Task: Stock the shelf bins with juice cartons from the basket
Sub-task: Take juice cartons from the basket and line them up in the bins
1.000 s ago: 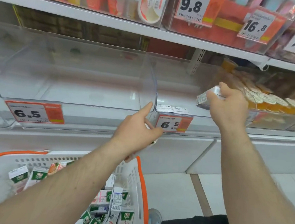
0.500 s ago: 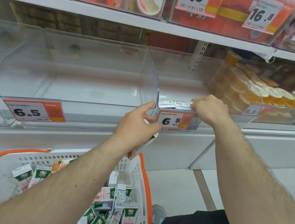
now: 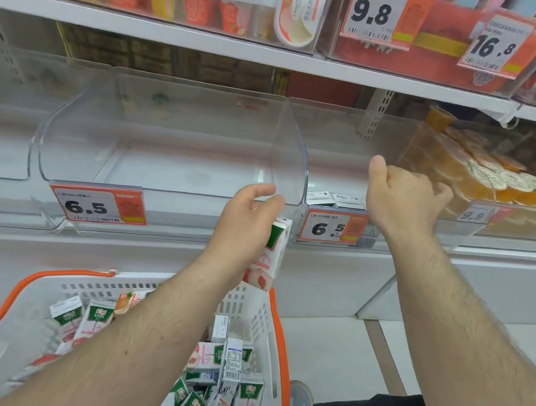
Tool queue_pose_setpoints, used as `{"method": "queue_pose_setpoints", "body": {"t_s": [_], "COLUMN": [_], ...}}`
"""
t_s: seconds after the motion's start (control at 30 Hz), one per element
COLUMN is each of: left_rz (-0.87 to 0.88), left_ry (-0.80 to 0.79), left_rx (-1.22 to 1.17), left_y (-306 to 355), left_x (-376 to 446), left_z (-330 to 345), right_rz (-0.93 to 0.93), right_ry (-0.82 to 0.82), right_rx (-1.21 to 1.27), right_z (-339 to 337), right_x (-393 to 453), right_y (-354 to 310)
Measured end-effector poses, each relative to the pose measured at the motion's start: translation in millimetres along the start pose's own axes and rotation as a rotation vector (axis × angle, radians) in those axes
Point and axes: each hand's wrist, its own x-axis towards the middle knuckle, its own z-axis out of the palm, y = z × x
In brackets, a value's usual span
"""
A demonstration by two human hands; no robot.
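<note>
A person's left hand (image 3: pixel 244 223) holds a juice carton (image 3: pixel 271 253) upright above the far right corner of the basket (image 3: pixel 267 316), just below the front lip of a clear shelf bin (image 3: pixel 173 138). The fingers (image 3: pixel 261 190) curl round the top of the carton, thumb side toward the bin wall. The right hand (image 3: pixel 400 198) hovers over the next bin (image 3: pixel 341 164) to the right, thumb up and fingers loosely curled, holding nothing. Two cartons (image 3: pixel 334 198) lie flat at the front of that bin, just behind a price tag (image 3: pixel 335 229) reading 6.5. The left bin carries a matching 6.5 tag (image 3: pixel 97 205) on its front edge. More cartons (image 3: pixel 216 377) lie jumbled in the white basket with its orange rim. Further right, a bin of orange cups (image 3: pixel 496 182) sits under a 9.9 tag (image 3: pixel 474 214). The upper shelf (image 3: pixel 211 43) holds packaged goods behind tags of 9.8 and 16.8.
</note>
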Motion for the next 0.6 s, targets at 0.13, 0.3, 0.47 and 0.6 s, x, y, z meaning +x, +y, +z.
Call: {"method": "queue_pose_setpoints", "body": {"t_s": [0.13, 0.3, 0.47, 0.6], "left_rz": [-0.135, -0.158, -0.066, -0.033], "left_ry": [0.065, 0.098, 0.121, 0.166], "left_rx": [-0.242, -0.315, -0.264, -0.381], "left_y": [8, 18, 25, 38], "left_x": [-7, -13, -22, -24], "left_z": [-10, -25, -63, -117], "right_rz": [-0.14, -0.206, -0.194, -0.204], "right_ry": [-0.086, -0.507, -0.483, -0.52], "right_rx": [0.757, 0.744, 0.792, 0.904], "right_z": [-24, -25, -22, -25], "right_x": [-43, -85, -102, -110], "right_y": [-49, -91, -125, -167]}}
